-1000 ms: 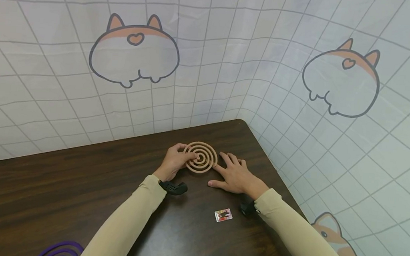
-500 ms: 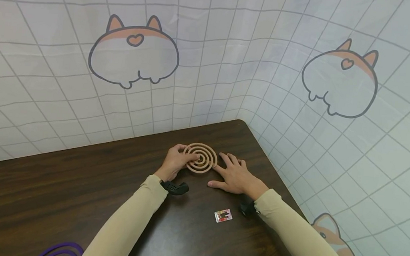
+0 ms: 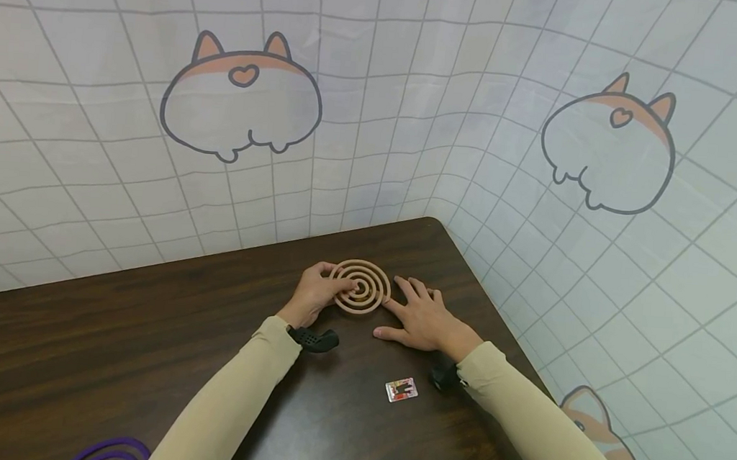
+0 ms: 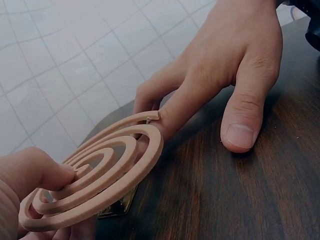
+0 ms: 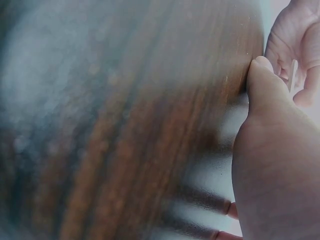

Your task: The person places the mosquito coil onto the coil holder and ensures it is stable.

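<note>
A tan spiral mosquito coil [image 4: 100, 203] is tilted just above the dark wooden table. My left hand [image 3: 313, 292] pinches it by its left side, thumb on top near the centre and fingers underneath. My right hand [image 3: 425, 320] rests on the table to the right, its fingers spread and straight. Its index finger reaches the coil's outer end and seems to touch it. Below the coil lies a small dark, gold-patterned thing [image 4: 121, 206], mostly hidden. In the right wrist view only a thin edge of the coil shows beside the right thumb [image 5: 267, 92].
A small printed card [image 3: 401, 389] lies on the table [image 3: 328, 414] near the right wrist. Part of a purple spiral coil [image 3: 111, 448] shows at the bottom left. A white gridded curtain [image 3: 391, 102] with dog drawings borders the table's back and right edges.
Both hands and the coil keep nearly the same place. The whole head view has shifted down very slightly.
</note>
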`<state>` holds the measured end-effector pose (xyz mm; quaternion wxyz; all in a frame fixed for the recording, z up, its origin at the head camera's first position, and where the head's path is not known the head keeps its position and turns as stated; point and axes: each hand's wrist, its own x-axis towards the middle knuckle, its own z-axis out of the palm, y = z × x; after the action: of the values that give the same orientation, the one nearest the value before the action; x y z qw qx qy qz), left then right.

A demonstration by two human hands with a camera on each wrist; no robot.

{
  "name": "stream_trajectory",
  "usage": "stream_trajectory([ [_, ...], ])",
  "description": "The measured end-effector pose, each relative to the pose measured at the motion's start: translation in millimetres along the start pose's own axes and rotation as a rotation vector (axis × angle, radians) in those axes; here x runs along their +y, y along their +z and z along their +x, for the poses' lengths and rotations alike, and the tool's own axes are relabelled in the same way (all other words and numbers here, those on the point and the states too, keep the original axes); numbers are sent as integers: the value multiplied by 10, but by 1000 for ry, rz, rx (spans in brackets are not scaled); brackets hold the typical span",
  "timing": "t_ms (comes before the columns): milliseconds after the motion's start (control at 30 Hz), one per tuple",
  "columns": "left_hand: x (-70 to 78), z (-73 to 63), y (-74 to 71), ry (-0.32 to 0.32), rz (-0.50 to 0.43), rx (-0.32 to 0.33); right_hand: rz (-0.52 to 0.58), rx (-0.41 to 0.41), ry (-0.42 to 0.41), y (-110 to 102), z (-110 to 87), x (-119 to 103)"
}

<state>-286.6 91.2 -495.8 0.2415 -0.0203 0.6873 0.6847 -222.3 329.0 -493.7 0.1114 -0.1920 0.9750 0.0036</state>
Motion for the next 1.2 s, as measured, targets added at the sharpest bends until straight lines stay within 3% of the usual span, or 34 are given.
stream_trajectory([
  [500, -18, -3, 15, 16, 13, 20, -5, 0, 1, 6, -10, 8],
  [1200, -24, -25, -14, 20, 29, 1, -4, -12, 4, 2, 0, -5],
])
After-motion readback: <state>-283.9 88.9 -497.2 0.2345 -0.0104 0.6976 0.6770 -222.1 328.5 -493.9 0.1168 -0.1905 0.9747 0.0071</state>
